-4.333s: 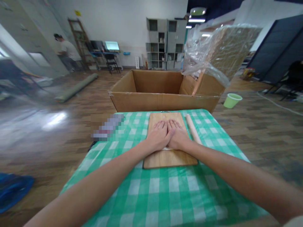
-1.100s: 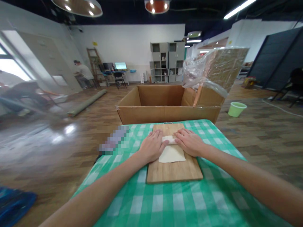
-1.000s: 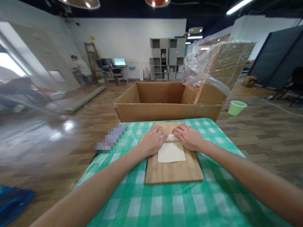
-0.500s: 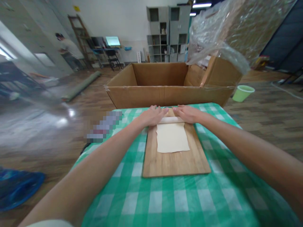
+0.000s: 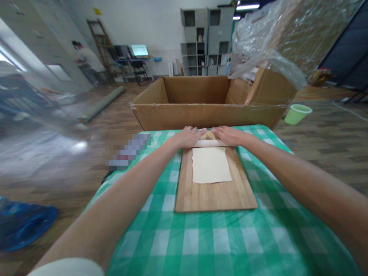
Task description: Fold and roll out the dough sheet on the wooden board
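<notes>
A wooden cutting board lies on a table with a green checked cloth. A flat, pale, roughly rectangular dough sheet rests on the board's far half. A light wooden rolling pin lies crosswise at the dough's far edge. My left hand presses flat on the pin's left end, fingers stretched out. My right hand lies flat on its right end in the same way. Both arms reach forward over the table.
A large open cardboard box stands just beyond the table's far edge, with a plastic-wrapped bundle sticking out at its right. A green bucket sits on the floor to the right, a blue bag at the left. A person stands far back.
Both hands have pushed the rolling pin away from me to the board's far end. The dough behind it now lies longer and flatter. My head has tilted down.
</notes>
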The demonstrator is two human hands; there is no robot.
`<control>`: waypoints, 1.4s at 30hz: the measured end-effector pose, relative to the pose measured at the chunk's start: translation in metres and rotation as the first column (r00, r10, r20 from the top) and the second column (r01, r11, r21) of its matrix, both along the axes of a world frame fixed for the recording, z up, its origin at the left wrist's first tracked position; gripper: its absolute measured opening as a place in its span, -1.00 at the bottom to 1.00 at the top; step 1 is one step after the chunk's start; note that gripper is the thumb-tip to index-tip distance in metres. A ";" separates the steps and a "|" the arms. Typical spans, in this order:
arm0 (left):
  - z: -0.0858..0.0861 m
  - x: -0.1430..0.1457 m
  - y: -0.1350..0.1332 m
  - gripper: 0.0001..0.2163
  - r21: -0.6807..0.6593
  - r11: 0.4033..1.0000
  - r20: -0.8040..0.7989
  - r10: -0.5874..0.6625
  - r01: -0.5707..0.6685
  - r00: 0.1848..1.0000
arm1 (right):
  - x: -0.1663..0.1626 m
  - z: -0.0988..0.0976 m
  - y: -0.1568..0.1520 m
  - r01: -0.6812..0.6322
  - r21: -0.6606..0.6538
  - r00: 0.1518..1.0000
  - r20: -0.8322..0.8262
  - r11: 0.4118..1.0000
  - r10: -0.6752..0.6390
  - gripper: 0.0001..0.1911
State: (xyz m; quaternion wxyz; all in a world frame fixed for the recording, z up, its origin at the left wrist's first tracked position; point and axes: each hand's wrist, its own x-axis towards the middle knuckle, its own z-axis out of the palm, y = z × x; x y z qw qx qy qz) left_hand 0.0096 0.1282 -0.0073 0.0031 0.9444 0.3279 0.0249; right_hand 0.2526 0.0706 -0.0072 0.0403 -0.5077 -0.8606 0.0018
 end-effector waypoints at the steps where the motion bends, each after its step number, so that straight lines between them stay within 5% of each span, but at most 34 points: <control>1: 0.000 -0.001 -0.004 -0.56 0.008 1.000 0.004 0.002 -0.002 1.000 | 0.000 0.000 -0.002 -0.006 0.003 1.000 0.001 1.000 0.006 -0.52; 10: 0.008 -0.014 -0.055 -0.56 0.198 0.980 -0.063 0.033 -0.020 0.997 | -0.013 0.005 -0.039 0.028 0.102 0.996 0.084 0.994 -0.037 -0.51; 21: 0.003 -0.031 -0.125 -0.39 0.171 0.959 0.061 0.216 -0.224 0.974 | -0.026 0.009 -0.105 0.176 0.162 0.983 -0.085 0.971 -0.164 -0.24; 33: 0.012 -0.011 -0.095 -0.34 -0.008 0.901 0.157 0.430 -0.434 0.889 | -0.029 0.017 -0.055 0.276 0.078 0.961 -0.028 0.958 -0.275 -0.21; 42: 0.000 -0.015 -0.060 -0.45 0.001 0.946 0.092 0.322 -0.323 0.942 | -0.028 0.026 -0.040 0.281 -0.089 0.959 -0.003 0.956 -0.282 -0.21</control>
